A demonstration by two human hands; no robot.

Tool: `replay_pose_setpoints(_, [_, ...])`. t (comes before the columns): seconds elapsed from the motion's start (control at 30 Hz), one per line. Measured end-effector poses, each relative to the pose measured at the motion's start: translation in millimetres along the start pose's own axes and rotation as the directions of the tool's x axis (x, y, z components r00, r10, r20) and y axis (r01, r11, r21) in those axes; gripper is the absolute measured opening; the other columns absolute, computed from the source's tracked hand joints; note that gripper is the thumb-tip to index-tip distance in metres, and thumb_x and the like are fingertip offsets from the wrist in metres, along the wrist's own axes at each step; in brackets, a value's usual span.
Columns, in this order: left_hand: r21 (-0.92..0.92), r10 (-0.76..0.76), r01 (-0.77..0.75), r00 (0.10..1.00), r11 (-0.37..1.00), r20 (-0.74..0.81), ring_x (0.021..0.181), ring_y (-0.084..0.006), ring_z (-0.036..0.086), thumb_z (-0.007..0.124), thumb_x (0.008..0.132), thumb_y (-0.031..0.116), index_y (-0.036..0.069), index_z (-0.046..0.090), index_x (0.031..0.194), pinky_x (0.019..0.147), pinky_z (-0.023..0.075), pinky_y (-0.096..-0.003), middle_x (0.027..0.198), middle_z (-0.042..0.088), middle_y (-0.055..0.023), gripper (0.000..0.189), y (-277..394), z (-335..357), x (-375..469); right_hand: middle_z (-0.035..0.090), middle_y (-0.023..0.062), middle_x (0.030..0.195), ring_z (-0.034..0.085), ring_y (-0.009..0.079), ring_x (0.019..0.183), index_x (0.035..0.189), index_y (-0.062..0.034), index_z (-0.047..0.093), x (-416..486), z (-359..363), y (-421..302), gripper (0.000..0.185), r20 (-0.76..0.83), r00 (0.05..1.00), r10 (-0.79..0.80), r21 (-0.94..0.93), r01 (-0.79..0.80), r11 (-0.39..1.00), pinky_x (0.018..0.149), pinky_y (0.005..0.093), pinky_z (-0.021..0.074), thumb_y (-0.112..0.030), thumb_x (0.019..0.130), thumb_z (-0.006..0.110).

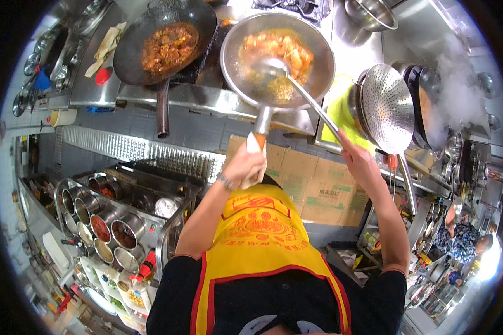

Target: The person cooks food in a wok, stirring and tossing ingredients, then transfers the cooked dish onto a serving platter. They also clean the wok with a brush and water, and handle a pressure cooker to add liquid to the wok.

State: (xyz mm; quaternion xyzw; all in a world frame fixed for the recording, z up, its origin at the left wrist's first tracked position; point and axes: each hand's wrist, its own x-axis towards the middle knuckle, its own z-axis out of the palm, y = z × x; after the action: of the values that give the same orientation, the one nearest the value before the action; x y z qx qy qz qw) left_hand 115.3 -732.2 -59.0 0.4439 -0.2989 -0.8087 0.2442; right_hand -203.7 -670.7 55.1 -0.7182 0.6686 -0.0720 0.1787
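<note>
My left hand (248,164) grips the handle of a steel wok (234,79), with a pale cloth (257,173) between palm and handle. Orange-coloured food (283,48) in yellowish liquid fills the wok's middle. In my right hand (359,161) is the long handle of a steel ladle (314,104). Its bowl rests over the food inside the wok, blurred by glare. To the left, a dark wok (130,63) holds reddish-brown sauced food (169,48), its handle pointing towards me. Neither hand touches that one.
A perforated strainer (387,109) sits on a pot at right, near a yellow-green cloth (335,125). Steam (457,79) rises beyond it. Metal containers of sauces (100,228) stand in a rack at lower left. Flattened cardboard (318,184) covers the floor. Another person (461,238) is far right.
</note>
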Motion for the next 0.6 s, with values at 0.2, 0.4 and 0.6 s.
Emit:
replay_pose_setpoints(0.2, [0.034,-0.095,0.094,0.995,0.995,0.015,0.070,-0.0125,0.058,0.062,0.080,0.004,0.002,0.049,0.111,0.058,0.0492,-0.0299,0.088,0.058,-0.0039,0.034,-14.5,-3.8,-30.2,0.063,0.0194,0.087,0.063,0.0368,0.073,0.147,-0.0234,0.039,-43.5,-17.7,-10.2,0.061,0.118,0.988,0.101,-0.110,-0.089,0.990,0.065,0.0463,0.0511,-0.010,0.091,0.059])
replay_pose_setpoints(0.4, [-0.056,0.017,-0.012,0.995,0.998,0.097,0.060,-0.0127,0.058,0.059,0.078,-0.002,0.004,0.051,0.097,0.052,0.0476,-0.0293,0.078,0.057,-0.0024,0.022,22.0,12.2,29.1,0.064,0.0199,0.089,0.063,0.0370,0.069,0.147,-0.0235,0.041,-37.3,-33.6,-14.9,0.061,0.132,0.990,0.051,0.042,-0.057,0.997,0.067,0.0469,0.0511,-0.008,0.090,0.060])
replay_pose_setpoints(0.6, [0.171,0.046,-0.027,0.993,0.985,-0.105,0.080,-0.0126,0.061,0.064,0.080,0.006,0.003,0.048,0.120,0.062,0.0531,-0.0297,0.092,0.059,-0.0036,0.043,-16.9,7.2,-36.9,0.059,0.0176,0.077,0.063,0.0359,0.066,0.149,-0.0256,0.035,-9.0,14.6,19.1,0.063,0.011,0.996,0.083,-0.198,-0.079,0.977,0.060,0.0468,0.0514,-0.013,0.093,0.058])
